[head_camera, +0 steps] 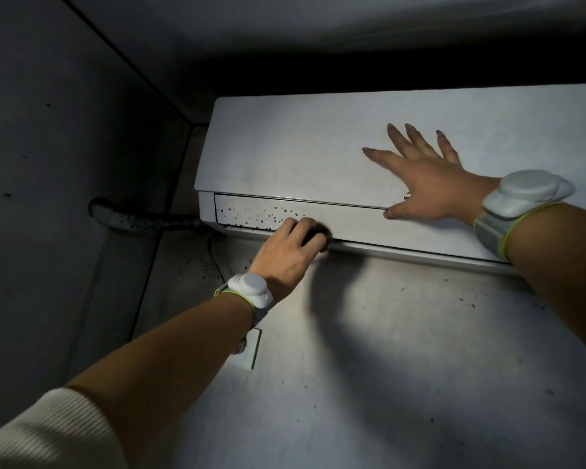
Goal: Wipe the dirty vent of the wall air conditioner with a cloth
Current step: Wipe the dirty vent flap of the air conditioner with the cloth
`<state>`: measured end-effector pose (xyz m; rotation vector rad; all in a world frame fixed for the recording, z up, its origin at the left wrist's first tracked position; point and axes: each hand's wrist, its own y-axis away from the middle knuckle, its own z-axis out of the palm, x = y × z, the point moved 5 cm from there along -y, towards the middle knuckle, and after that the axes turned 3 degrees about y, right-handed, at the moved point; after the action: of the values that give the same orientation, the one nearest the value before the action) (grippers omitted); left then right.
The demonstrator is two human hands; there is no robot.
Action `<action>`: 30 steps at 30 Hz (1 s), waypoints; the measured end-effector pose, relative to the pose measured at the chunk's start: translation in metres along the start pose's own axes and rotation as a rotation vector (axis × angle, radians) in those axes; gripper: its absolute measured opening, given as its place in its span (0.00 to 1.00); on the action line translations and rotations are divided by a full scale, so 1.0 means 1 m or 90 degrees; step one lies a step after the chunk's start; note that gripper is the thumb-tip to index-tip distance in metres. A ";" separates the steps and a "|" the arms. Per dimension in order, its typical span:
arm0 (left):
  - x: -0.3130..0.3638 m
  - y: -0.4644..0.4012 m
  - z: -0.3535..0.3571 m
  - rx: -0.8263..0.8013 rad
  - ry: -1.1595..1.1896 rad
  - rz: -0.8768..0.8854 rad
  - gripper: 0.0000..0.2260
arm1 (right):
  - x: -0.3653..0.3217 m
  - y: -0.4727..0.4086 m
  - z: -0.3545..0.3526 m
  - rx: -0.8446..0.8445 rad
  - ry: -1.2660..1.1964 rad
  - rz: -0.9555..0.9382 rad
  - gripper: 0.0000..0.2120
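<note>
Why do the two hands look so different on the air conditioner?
The left hand is curled around a dark cloth on the spotty vent flap; the right hand is empty. The left hand's fingers are bent; the right hand's are spread flat on the front panel. Both wear a white wristband.

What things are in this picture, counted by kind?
Hands: 2, the left hand and the right hand
Wristbands: 2, the left wristband and the right wristband
Air conditioner: 1
Vent: 1
Cloth: 1
Hose: 1
Wall plate: 1
Total: 9
</note>
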<state>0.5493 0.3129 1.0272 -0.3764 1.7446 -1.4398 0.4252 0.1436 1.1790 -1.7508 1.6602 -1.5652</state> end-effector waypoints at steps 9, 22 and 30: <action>-0.014 0.003 -0.007 -0.006 -0.011 -0.056 0.14 | -0.010 0.001 -0.004 -0.053 0.008 0.021 0.54; -0.014 0.004 -0.007 -0.018 -0.010 -0.060 0.10 | -0.089 -0.047 0.004 0.035 0.015 -0.075 0.51; -0.021 0.011 -0.006 0.024 0.016 -0.115 0.11 | -0.088 -0.049 0.013 0.087 0.010 -0.065 0.46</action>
<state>0.5607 0.3351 1.0253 -0.5091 1.7359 -1.6092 0.4836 0.2261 1.1676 -1.7817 1.4537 -1.6977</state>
